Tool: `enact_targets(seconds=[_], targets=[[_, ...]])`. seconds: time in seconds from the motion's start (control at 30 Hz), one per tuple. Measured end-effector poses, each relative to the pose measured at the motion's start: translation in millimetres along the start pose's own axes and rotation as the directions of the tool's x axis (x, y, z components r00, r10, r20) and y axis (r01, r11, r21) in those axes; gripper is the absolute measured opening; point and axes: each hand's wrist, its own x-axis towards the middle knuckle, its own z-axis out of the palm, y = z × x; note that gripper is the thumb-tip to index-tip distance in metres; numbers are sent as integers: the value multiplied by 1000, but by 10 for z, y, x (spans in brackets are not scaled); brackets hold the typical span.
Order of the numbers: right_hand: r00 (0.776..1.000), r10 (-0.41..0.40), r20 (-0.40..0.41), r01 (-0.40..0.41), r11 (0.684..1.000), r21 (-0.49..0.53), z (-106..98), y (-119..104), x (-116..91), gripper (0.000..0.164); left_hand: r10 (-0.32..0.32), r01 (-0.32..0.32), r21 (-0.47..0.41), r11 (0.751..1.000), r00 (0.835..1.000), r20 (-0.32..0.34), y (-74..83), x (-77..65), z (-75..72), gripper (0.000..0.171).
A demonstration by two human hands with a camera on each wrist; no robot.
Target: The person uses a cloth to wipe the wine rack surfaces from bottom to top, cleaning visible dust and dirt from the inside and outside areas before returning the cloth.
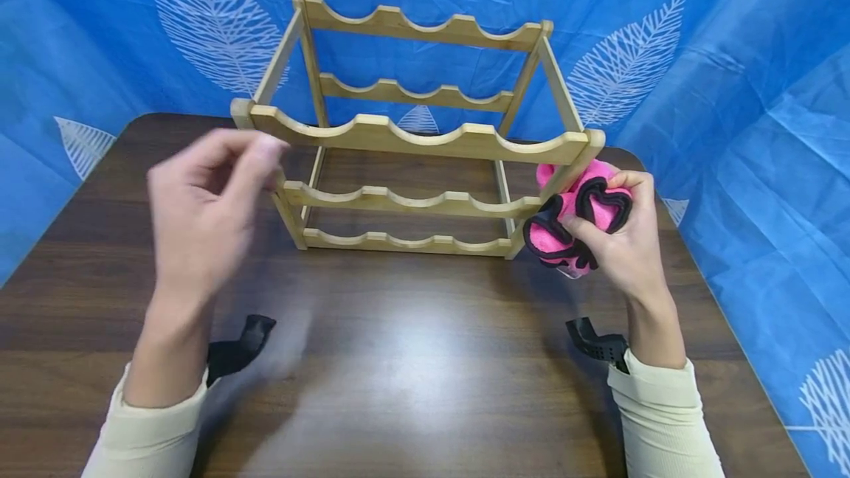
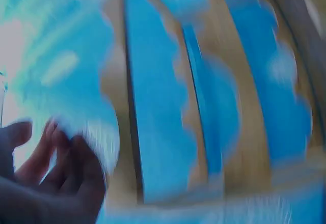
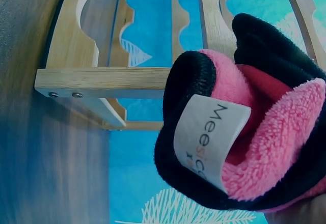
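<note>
Cream sleeves (image 1: 664, 411) nearest; pink cloth (image 1: 569, 201) at the wooden wine rack (image 1: 372, 131)

The right hand (image 1: 626, 238) is clamped on the black-edged cloth toward the counter's (image 1: 412, 316) right edge, where the cloth shows on both sides of the rack's front right post (image 1: 574, 168). The rack stands toward the back edge. The blurred left hand (image 1: 206, 205) hovers by the front left post (image 1: 288, 220), fingers loosely bent, thumb apart from them.

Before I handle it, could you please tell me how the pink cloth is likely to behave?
The pink cloth is probably floppy, since it bunches into folds in the right hand. Its fuzzy pile suggests it should not slip easily. Its crumpled, uneven shape makes rolling seem unlikely.
</note>
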Motion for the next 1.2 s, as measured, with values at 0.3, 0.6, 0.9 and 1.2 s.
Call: enact_targets(seconds=[0.3,0.6,0.9,1.2], targets=[[1000,-17,15,17,1000,-4,-8,10,4,52,-363,713,-431,553,672,646,-2,-283,683,58],[996,-86,16,85,996,15,-29,25,-7,50,-441,577,-816,42,743,503,38,-197,1181,65],[982,-169,-91,171,985,21,-82,59,35,46,-517,500,-855,140,774,367,-42,-133,1318,61],[919,-189,-347,225,972,66,-148,16,121,46,-617,554,-823,125,693,373,-53,-33,1124,57]])
